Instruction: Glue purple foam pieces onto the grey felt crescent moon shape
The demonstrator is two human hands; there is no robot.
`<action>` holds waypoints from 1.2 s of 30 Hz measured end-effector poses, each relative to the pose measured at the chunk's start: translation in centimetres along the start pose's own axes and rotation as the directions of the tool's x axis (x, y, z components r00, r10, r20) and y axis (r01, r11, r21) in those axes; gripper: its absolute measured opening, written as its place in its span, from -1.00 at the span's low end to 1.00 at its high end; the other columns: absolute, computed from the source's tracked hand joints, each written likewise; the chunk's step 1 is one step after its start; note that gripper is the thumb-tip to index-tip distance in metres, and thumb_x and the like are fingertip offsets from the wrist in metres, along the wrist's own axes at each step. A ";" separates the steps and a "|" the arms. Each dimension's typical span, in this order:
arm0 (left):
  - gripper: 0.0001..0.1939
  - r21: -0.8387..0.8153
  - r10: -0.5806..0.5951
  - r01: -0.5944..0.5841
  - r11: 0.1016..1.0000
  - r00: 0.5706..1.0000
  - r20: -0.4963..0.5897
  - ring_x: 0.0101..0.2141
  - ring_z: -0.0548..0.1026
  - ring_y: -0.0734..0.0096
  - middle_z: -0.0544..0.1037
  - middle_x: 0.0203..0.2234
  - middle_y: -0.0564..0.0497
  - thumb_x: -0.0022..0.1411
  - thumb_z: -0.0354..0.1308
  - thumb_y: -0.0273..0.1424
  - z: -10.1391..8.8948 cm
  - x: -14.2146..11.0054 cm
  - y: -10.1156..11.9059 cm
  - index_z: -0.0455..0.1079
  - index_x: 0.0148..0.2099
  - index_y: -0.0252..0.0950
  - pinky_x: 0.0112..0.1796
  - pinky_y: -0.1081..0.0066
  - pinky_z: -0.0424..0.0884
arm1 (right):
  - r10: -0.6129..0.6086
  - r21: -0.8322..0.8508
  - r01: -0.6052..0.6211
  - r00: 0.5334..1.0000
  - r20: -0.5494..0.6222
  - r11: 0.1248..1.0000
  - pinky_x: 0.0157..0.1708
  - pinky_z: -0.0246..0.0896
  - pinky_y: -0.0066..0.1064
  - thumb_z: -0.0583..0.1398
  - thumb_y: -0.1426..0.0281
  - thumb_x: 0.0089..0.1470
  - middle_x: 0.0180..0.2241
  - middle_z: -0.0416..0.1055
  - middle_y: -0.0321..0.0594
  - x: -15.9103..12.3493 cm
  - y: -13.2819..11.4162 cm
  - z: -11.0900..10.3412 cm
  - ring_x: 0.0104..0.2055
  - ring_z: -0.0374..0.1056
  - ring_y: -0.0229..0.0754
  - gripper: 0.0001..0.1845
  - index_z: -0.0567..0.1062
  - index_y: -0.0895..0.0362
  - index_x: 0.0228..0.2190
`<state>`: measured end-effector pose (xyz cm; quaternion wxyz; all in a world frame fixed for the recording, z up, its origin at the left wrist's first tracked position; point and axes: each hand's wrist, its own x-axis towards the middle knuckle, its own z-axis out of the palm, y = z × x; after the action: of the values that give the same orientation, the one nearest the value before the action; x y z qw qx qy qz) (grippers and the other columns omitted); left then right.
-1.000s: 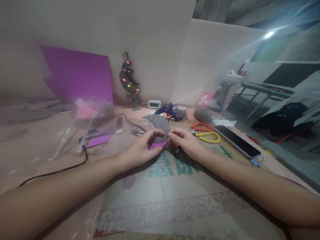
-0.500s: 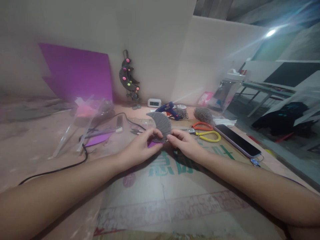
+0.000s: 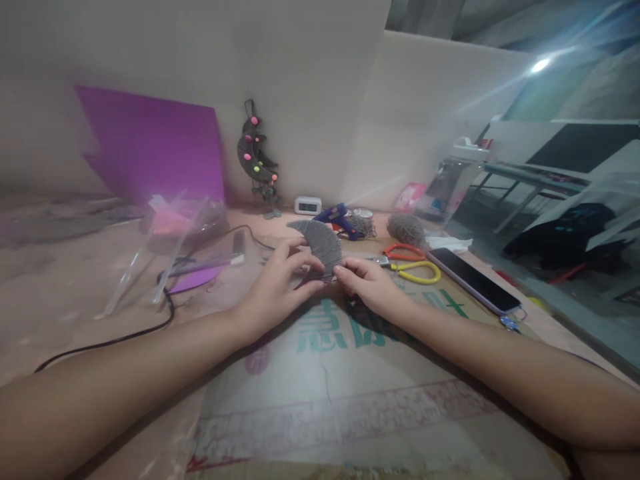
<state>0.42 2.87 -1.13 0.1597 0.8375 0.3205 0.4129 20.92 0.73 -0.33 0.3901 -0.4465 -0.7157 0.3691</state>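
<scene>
The bare left hand held a grey yarn-wrapped crescent near its lower end, while the bare right hand pinched its right edge, above a tan board printed with green characters. Beyond lay a blue glue gun and a grey yarn ball. A metal tool with orange and yellow handles lay near a black-screened phone. A dark crescent ornament with coloured balls was against the pale wall.

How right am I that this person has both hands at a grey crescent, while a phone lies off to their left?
Not quite: the phone lies off to the person's right, as the head view shows. The rest is right: the left hand and the right hand are both at the grey crescent.
</scene>
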 end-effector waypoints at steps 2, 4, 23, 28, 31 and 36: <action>-0.85 0.053 0.034 -0.033 0.998 0.999 -0.017 0.11 0.24 0.21 0.24 0.01 -0.07 0.18 0.19 -0.33 -0.1 0.0 0.1 0.41 -0.16 -0.18 0.15 0.14 0.18 | 0.002 0.005 -0.002 1.000 0.001 1.000 -0.54 -0.03 -0.48 0.09 0.16 0.16 -0.62 0.11 -0.42 0.0 0.1 0.0 -0.56 0.05 -0.34 -0.67 0.35 0.13 -0.49; -0.81 0.095 0.054 -0.051 0.994 0.998 -0.021 0.11 0.24 0.19 0.24 0.00 -0.09 0.18 0.20 -0.33 -0.1 -0.1 0.2 0.41 -0.13 -0.17 0.14 0.14 0.18 | 0.011 0.020 -0.011 1.000 0.004 1.000 -0.55 -0.04 -0.48 0.10 0.15 0.16 -0.62 0.12 -0.42 0.0 0.2 0.0 -0.56 0.05 -0.34 -0.67 0.35 0.13 -0.48; -0.84 -0.194 -0.213 0.194 0.961 0.974 -0.080 -0.14 0.44 0.33 0.44 -0.23 -0.03 0.24 0.12 -0.32 -0.8 0.5 0.0 0.48 -0.25 -0.27 -0.12 0.33 0.40 | 0.067 0.112 -0.054 0.991 -0.118 0.992 -0.56 -0.03 -0.47 0.12 0.12 0.12 -0.68 0.12 -0.44 0.5 0.2 -0.2 -0.62 0.05 -0.37 -0.57 0.23 0.12 -0.62; -0.80 -0.170 -0.165 0.152 0.974 0.984 -0.065 -0.15 0.43 0.33 0.44 -0.25 -0.02 0.25 0.11 -0.27 -0.6 0.4 -0.4 0.49 -0.29 -0.25 -0.13 0.32 0.37 | 0.070 0.118 -0.056 0.990 -0.119 0.991 -0.57 -0.01 -0.48 0.12 0.11 0.11 -0.68 0.12 -0.44 0.6 0.2 -0.2 -0.62 0.06 -0.37 -0.58 0.22 0.11 -0.61; -0.78 -0.084 -0.074 0.068 0.994 0.995 -0.068 -0.14 0.41 0.32 0.45 -0.27 -0.02 0.29 0.07 -0.28 -0.5 0.4 -0.2 0.50 -0.28 -0.24 -0.09 0.27 0.33 | 0.083 0.100 -0.072 0.990 -0.110 0.992 -0.59 -0.02 -0.48 0.12 0.11 0.11 -0.68 0.12 -0.44 0.5 0.2 -0.2 -0.63 0.06 -0.37 -0.59 0.24 0.12 -0.60; -0.89 0.090 0.188 -0.184 0.979 0.981 -0.043 -0.12 0.38 0.30 0.45 -0.24 -0.01 0.25 0.14 -0.36 -0.4 0.2 0.2 0.48 -0.21 -0.21 -0.05 0.21 0.28 | 0.082 0.056 -0.078 0.995 -0.065 0.995 -0.60 -0.04 -0.50 0.10 0.12 0.13 -0.67 0.12 -0.45 0.2 -0.3 0.0 -0.63 0.04 -0.38 -0.61 0.27 0.12 -0.57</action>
<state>0.22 2.88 -0.68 0.0762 0.8588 0.2622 0.4335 20.74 0.77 -0.03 0.4109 -0.4764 -0.6735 0.3881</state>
